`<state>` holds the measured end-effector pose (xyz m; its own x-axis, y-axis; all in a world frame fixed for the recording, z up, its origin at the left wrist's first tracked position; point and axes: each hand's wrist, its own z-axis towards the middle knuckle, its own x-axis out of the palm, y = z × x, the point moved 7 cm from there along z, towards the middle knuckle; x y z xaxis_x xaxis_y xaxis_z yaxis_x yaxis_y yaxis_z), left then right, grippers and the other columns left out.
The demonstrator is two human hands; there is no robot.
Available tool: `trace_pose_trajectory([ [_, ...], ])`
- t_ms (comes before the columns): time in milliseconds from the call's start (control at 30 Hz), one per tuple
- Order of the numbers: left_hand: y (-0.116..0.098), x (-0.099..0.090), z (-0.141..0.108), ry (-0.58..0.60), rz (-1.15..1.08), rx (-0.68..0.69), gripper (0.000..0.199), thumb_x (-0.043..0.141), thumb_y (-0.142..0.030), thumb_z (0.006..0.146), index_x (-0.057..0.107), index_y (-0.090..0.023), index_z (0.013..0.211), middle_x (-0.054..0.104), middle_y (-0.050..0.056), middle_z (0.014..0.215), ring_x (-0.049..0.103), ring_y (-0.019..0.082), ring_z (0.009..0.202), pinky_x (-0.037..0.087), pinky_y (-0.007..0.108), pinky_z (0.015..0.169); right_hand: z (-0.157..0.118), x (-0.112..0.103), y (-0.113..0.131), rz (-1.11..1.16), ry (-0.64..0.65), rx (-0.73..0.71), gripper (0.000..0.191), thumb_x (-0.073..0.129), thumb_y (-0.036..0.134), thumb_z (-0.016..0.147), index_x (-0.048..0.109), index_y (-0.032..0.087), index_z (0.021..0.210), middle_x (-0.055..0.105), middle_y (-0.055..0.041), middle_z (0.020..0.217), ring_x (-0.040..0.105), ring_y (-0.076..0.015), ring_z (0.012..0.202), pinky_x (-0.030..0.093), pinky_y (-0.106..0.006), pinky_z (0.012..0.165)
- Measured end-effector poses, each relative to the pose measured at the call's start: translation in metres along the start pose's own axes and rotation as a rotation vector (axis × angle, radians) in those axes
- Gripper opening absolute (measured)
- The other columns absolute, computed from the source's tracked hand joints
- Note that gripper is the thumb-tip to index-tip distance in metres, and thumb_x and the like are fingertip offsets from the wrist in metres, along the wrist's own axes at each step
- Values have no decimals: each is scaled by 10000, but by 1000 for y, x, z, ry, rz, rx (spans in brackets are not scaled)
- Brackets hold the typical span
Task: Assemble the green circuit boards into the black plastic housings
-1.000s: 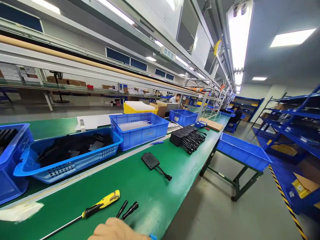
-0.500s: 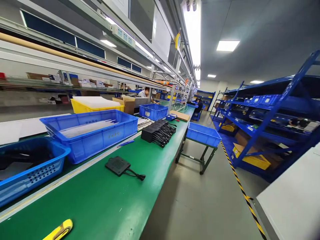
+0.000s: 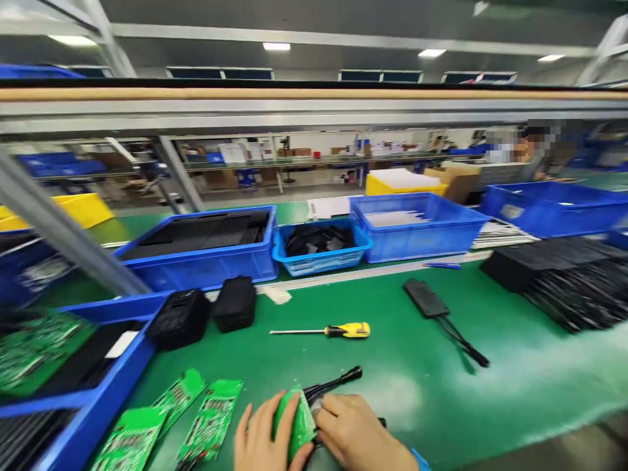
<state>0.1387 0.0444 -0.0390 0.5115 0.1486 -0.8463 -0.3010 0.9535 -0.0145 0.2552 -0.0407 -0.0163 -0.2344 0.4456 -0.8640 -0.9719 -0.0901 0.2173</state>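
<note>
My left hand point(image 3: 267, 435) is closed around a green circuit board point(image 3: 300, 422), its fingers over the board's face. Against the board's right edge, my right hand point(image 3: 360, 432) has its fingers bent together on black cable, partly hidden beneath them. One black cable end point(image 3: 343, 378) sticks out above the hands. Left of them lie more green circuit boards point(image 3: 210, 418), loose on the green bench. A yellow-handled screwdriver point(image 3: 348, 330) rests beyond my hands, and a flat black box with a cable point(image 3: 426, 299) lies to the right.
Two black stacks point(image 3: 235, 303) stand beside a blue bin point(image 3: 115, 399) holding boards and black parts. Along the back are a blue crate of black panels point(image 3: 206, 265), a light-blue basket point(image 3: 321, 261) and another blue crate point(image 3: 422, 242). Black cabled units point(image 3: 554, 275) are piled at right.
The view has swung left, from along the bench and aisle to facing the bench. Both hands have come into view, with the circuit board and cable.
</note>
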Motion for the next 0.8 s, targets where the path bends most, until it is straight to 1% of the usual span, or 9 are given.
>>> trace_pose_trajectory([
  [100,-3,0,-4,53,11,-30,545,509,-460,926,434,-236,1417,624,141,1230,586,289,1138,341,503,1069,-3,5,0,100,102,48,89,609,154,870,556,213,830,585,23,767,561,-141,638,384,-252,556],
  [200,-4,-4,-5,96,-43,9,597,448,-547,943,413,-203,1430,586,158,1269,533,285,1199,248,530,1117,0,4,-5,185,199,81,127,607,98,857,587,215,903,588,6,828,572,-164,735,417,-258,635],
  [300,-5,-6,-2,137,-84,73,671,494,-586,906,387,-201,1445,558,165,1304,489,304,1244,212,568,1128,3,1,-5,202,268,49,85,579,129,900,597,200,943,593,-26,888,560,-187,801,428,-286,697],
  [367,-6,-9,2,148,-114,74,676,564,-565,880,405,-200,1426,558,171,1292,493,316,1237,240,594,1115,4,-3,-2,189,270,2,64,546,165,934,600,192,953,592,-39,881,541,-198,795,415,-306,701],
  [433,-10,-12,7,156,-139,67,674,664,-520,831,449,-195,1381,571,176,1243,539,322,1170,315,618,1072,3,-7,-2,181,250,-19,137,476,187,972,604,187,926,582,-41,828,518,-198,757,390,-312,673],
  [500,-16,-15,13,160,-154,79,705,781,-458,743,493,-183,1326,581,173,1179,578,321,1087,407,620,1006,0,-10,-5,215,244,6,223,411,197,997,601,183,881,571,-41,791,505,-190,731,371,-303,650],
  [600,-25,-22,21,128,-167,136,794,888,-359,619,511,-156,1287,561,171,1144,575,324,1053,497,591,925,-5,-10,-16,353,306,97,246,431,222,1000,587,185,813,564,-25,772,512,-168,711,369,-275,636],
  [700,-28,-27,23,76,-190,180,829,906,-317,593,503,-138,1295,519,174,1165,548,327,1068,501,611,909,-11,-7,-23,531,406,200,217,497,219,984,586,194,787,567,9,754,542,-140,702,382,-242,649],
  [800,-27,-25,19,68,-236,195,816,886,-326,628,486,-136,1314,482,179,1198,518,330,1099,455,653,948,-12,-8,-25,622,420,240,188,500,233,991,610,209,840,590,19,785,568,-132,726,401,-231,677],
])
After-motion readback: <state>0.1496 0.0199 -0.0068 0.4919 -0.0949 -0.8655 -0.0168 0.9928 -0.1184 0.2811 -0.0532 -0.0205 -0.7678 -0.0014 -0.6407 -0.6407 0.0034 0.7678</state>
